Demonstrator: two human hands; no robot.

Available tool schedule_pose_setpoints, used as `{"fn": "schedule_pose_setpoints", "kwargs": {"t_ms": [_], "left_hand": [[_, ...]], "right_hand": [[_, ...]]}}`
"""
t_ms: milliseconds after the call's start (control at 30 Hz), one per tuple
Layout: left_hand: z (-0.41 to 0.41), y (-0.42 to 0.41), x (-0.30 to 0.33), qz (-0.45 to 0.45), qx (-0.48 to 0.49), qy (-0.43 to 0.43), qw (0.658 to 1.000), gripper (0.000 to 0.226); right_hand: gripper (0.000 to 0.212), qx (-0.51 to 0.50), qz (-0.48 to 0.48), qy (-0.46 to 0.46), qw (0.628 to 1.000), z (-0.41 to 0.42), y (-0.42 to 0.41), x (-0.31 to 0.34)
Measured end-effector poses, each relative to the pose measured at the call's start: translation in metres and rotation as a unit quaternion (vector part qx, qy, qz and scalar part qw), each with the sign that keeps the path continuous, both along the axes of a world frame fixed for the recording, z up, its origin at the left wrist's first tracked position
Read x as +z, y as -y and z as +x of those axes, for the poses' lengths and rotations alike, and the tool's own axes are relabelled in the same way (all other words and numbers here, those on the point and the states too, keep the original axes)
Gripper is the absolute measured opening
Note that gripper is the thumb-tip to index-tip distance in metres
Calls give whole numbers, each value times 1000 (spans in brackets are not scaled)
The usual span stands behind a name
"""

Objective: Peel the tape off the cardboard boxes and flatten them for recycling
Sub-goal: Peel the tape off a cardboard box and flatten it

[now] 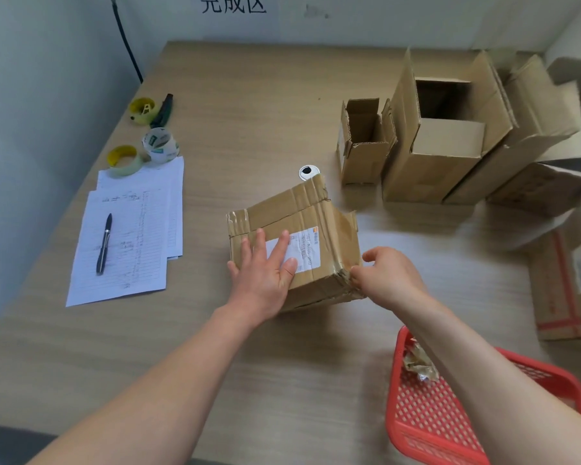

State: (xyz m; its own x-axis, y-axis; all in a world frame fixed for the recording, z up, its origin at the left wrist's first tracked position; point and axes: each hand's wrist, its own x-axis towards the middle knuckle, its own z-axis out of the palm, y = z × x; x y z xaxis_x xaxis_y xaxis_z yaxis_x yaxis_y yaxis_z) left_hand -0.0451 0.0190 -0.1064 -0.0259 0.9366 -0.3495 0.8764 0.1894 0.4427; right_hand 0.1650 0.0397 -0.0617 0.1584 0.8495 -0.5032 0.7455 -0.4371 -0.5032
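From my head camera, I press my left hand [269, 266] flat, fingers spread, on top of the taped cardboard box [294, 243] near the middle of the desk [235, 105], so it won't slide while I work. My right hand [388, 276] pinches at the crumpled brown tape [344, 276] on the box's near right corner, fingers curled together on it, probably to start a peel. A red mesh basket [433, 414] sits just under my right forearm, holding a wad of scrap tape [420, 364], handy for what I pull off. Opened boxes [440, 139] stand upright at the far right, not yet flattened. To the left lie lined sheets [131, 243] with a pen [104, 243], and beyond them tape rolls [160, 146]. The desk is pale wood-grain against a white wall with a printed sign [233, 5].
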Motion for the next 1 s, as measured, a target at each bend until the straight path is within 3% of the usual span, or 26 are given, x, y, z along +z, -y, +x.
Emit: {"fn": "schedule_pose_setpoints", "kwargs": {"t_ms": [133, 300, 400, 500, 600, 700, 800, 1000], "left_hand": [[17, -2, -1, -1, -10, -40, 999, 56], [22, -4, -1, -5, -10, -55, 998, 56], [22, -4, 0, -8, -12, -52, 999, 56], [24, -4, 0, -8, -14, -54, 998, 55], [24, -4, 1, -6, -7, -50, 999, 55], [21, -4, 0, -5, -3, -50, 999, 54], [19, -4, -1, -2, 3, -47, 999, 53], [11, -4, -2, -2, 12, -32, 999, 53]], "right_hand": [[9, -81, -47, -113, 989, 14, -4, -4], [36, -224, -118, -269, 929, 17, -5, -25], [26, -225, -141, -263, 928, 14, -5, -26], [12, -179, -120, -195, 957, 12, -9, -25], [26, -89, -92, -91, 988, 9, -13, -22], [35, -32, -87, -42, 995, 10, -16, -18], [38, -27, -110, -80, 990, 10, -19, -17], [28, -85, -159, -255, 950, 11, -14, -19]]}}
